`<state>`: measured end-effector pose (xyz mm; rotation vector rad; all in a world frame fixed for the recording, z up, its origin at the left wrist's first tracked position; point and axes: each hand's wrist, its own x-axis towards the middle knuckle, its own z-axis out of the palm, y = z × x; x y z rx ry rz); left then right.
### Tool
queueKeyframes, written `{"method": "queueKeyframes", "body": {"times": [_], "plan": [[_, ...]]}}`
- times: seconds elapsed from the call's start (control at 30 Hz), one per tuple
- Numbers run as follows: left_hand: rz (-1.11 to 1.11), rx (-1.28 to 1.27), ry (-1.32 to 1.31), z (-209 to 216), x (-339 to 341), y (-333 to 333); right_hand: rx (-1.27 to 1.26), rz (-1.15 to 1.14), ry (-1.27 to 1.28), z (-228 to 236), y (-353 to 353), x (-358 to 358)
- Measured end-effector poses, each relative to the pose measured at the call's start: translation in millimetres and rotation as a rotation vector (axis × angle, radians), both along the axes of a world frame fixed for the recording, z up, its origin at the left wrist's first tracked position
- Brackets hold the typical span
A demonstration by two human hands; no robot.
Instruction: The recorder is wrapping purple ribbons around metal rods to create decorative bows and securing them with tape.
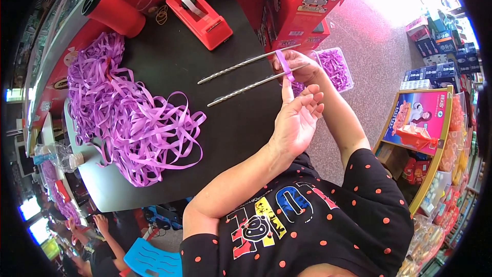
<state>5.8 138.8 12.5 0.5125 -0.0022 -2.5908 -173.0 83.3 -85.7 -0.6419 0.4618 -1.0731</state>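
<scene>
Two spiral metal rods like long drill bits, an upper rod (233, 66) and a lower rod (241, 91), lie side by side over the dark table. A strip of purple ribbon (285, 65) wraps around both near their right ends. My right hand (304, 66) is closed at the ribbon, its fingertips partly hidden behind the rods. Just below, my left hand (298, 123) is turned palm up. Its index finger reaches to the ribbon's lower end, and the other fingers are loosely bent and apart. A large tangled heap of purple ribbon (138, 128) covers the table's left side.
A red tape dispenser (212, 30), a red tumbler (115, 10) and rubber bands (162, 15) sit at the table's (169, 66) far side. Beyond my right hand stands a clear tub (350, 79) of purple ribbon pieces. Red cartons (302, 10) stand behind. Another person's arm (110, 241) shows lower left.
</scene>
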Motion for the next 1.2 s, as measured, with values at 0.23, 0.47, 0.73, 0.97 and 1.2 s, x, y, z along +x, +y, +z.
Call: {"method": "queueKeyframes", "body": {"times": [0.23,0.47,0.73,0.97,1.2], "plan": [[-0.001,-0.076,0.006,-4.1,-2.4,1.4,0.378,-0.043,0.491,75.8,7.3,-16.0],[0.019,-0.088,-0.030,-7.5,-4.5,3.3,0.516,-0.074,0.676,117.6,15.3,-3.0],[0.007,-0.059,-0.045,-6.1,-5.4,3.7,0.444,-0.114,0.842,125.1,21.8,-13.8],[0.000,-0.068,-0.046,-5.3,-3.8,2.9,0.279,-0.300,1.071,120.0,27.7,-10.1],[0.004,-0.075,-0.036,-3.9,-3.3,3.7,0.316,-0.199,0.886,107.3,26.1,-10.8]]}}
